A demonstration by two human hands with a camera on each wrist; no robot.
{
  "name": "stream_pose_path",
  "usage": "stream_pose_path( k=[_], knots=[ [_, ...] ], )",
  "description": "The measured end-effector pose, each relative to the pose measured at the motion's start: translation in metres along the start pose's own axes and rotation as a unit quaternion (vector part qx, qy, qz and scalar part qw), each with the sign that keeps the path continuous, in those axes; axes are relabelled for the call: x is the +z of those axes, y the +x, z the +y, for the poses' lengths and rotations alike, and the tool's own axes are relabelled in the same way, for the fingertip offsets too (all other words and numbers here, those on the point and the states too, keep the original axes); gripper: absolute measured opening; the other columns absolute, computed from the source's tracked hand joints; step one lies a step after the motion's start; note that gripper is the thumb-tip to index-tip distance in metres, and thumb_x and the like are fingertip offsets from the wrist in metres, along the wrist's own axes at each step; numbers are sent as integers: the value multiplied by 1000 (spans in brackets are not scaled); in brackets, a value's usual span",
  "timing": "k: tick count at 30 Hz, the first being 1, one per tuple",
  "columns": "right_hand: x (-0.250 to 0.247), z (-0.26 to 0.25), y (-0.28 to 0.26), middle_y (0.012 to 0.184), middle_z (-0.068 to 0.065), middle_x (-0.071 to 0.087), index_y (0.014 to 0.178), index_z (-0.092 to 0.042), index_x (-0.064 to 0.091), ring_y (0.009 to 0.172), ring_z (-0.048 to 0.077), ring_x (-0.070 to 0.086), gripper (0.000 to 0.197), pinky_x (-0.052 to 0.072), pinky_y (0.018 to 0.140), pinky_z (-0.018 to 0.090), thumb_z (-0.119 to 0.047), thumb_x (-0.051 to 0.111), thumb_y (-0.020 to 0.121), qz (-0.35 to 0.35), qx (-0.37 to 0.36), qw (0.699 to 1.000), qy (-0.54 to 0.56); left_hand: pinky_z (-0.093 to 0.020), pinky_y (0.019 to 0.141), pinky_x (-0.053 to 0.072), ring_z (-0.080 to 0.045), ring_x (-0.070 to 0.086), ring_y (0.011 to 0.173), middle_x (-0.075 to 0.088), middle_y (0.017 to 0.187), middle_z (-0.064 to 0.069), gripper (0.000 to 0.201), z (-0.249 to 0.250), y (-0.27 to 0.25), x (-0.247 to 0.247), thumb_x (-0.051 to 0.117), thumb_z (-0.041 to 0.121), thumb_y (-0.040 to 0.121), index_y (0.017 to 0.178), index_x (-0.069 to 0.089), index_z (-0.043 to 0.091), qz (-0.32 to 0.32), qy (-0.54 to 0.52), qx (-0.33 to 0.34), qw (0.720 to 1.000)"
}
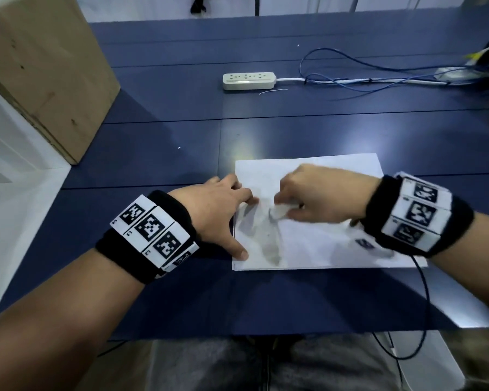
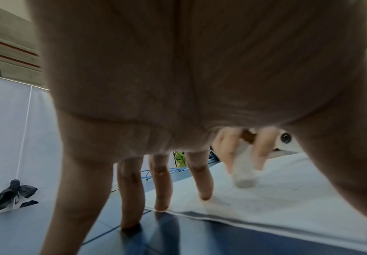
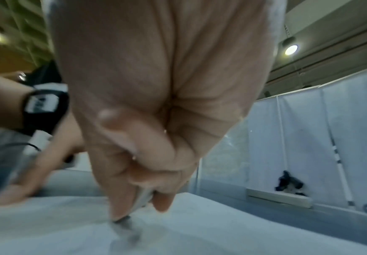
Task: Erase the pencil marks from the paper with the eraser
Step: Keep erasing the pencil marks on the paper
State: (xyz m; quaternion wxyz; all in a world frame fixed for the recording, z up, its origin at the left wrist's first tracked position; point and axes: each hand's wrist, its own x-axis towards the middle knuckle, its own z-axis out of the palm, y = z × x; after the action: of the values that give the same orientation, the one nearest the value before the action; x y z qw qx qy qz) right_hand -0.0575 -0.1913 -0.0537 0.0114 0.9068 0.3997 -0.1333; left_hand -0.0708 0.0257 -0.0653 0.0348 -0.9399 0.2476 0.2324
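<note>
A white sheet of paper (image 1: 336, 176) lies on the blue table, with faint pencil specks near its left part. My right hand (image 1: 302, 198) pinches a white eraser (image 1: 280, 211) and presses its end onto the paper; the hand is motion-blurred. In the left wrist view the eraser (image 2: 244, 165) stands between thumb and fingers over the paper (image 2: 287, 198). In the right wrist view the eraser (image 3: 142, 198) touches the paper (image 3: 47, 224). My left hand (image 1: 223, 210) is spread, fingertips (image 1: 242, 253) pressing the paper's left edge flat.
A large cardboard box (image 1: 40, 71) stands at the left rear. A white power strip (image 1: 249, 81) with blue and white cables (image 1: 378, 80) lies across the far table. The table's front edge (image 1: 266, 331) is close to my lap. A thin black cable (image 1: 424, 306) hangs from my right wrist.
</note>
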Motion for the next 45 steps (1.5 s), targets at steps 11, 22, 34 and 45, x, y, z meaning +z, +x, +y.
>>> stream_pose_path(
  k=[11,22,34,45],
  knots=[
    [4,-13,-5,84,2,68,90,-21,68,77,24,58,15,51,72,34,-27,58,81,-27,-52,998,28,-43,100,45,-18,37,120,31,135,8,108,0,0,-1,73,78,51,142,32,39,-3,-2,3,1000],
    [6,-19,-23,92,-2,68,107,-22,72,74,13,50,27,40,71,21,-26,63,81,-66,-85,992,69,-42,102,44,-19,35,121,28,137,8,108,-1,0,1,74,77,52,144,31,38,-3,-9,6,1000],
    [8,-13,-28,93,-4,67,107,-21,73,73,8,49,30,42,72,22,-27,64,79,-64,-95,990,88,-43,95,48,-19,38,114,29,132,14,109,0,1,-1,74,77,51,143,33,37,-7,-1,9,1000],
    [10,-12,-26,94,-2,68,108,-20,73,75,12,51,31,36,71,16,-29,63,80,-34,-88,992,82,-43,92,50,-16,38,112,32,127,17,107,1,1,-3,74,77,50,141,34,38,-7,-3,2,1000]
  ],
)
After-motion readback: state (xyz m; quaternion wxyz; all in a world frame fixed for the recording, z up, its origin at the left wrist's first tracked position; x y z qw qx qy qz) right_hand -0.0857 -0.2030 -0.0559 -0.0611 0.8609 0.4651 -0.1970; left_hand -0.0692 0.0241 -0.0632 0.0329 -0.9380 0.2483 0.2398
